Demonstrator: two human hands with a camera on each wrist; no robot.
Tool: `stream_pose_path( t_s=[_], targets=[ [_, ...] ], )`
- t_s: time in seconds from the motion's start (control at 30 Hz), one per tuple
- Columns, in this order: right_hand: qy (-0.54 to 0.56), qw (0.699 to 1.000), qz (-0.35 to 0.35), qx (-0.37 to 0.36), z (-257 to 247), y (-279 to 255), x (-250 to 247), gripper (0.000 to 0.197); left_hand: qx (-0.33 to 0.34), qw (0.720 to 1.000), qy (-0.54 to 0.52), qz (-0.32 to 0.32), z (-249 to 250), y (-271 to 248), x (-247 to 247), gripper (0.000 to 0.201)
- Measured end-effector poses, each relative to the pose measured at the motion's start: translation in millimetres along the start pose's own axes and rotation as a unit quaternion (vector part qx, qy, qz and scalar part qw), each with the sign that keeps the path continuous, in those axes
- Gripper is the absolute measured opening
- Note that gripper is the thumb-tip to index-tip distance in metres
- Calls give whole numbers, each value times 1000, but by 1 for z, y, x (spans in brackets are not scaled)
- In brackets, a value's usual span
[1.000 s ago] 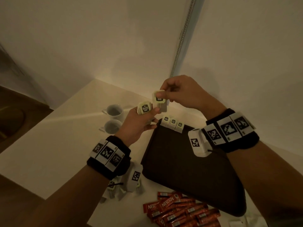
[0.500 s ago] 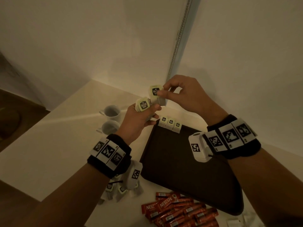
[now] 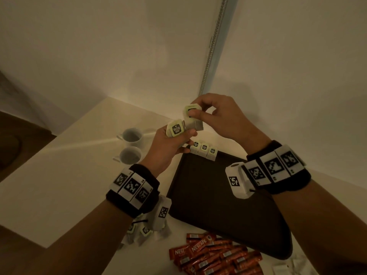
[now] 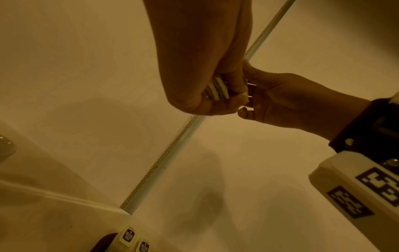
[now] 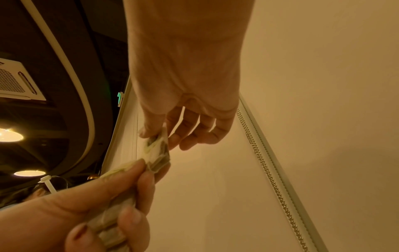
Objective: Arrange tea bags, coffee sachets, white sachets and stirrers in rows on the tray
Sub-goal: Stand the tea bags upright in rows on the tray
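Observation:
Above the far left corner of the dark tray, my left hand grips a small stack of tea bags with pale green tags. My right hand pinches one tea bag at the top of that stack between thumb and forefinger. Three tea bags stand in a row along the tray's far edge. In the right wrist view the pinched tea bag meets the stack held by the left hand's fingers. The left wrist view shows the stack's edges inside the fist.
Two white cups stand left of the tray. Loose tea bags lie under my left wrist. Red coffee sachets are piled at the near edge, with white sachets at the bottom right. Walls meet close behind the counter corner.
Both hands rose slightly with the tea bags. The right hand's pinched tea bag lifted higher off the stack and its tag turned away from the head camera.

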State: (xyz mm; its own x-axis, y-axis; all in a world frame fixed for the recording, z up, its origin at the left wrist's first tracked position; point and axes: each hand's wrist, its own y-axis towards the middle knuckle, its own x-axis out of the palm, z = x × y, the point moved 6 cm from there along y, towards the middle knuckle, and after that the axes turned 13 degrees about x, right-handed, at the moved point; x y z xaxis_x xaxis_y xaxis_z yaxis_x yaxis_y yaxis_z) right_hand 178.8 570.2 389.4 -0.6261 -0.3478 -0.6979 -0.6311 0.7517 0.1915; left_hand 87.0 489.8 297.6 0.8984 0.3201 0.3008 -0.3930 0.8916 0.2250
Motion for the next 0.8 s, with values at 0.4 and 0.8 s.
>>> stream_pose_path(
  t_s=[0.4, 0.8],
  targets=[
    [-39, 999, -20, 27, 11, 0, -3, 21, -6, 998, -44, 47, -6, 3, -2, 9],
    [-11, 1000, 6, 17, 14, 4, -6, 10, -28, 999, -16, 29, -16, -1, 1, 8]
  ],
)
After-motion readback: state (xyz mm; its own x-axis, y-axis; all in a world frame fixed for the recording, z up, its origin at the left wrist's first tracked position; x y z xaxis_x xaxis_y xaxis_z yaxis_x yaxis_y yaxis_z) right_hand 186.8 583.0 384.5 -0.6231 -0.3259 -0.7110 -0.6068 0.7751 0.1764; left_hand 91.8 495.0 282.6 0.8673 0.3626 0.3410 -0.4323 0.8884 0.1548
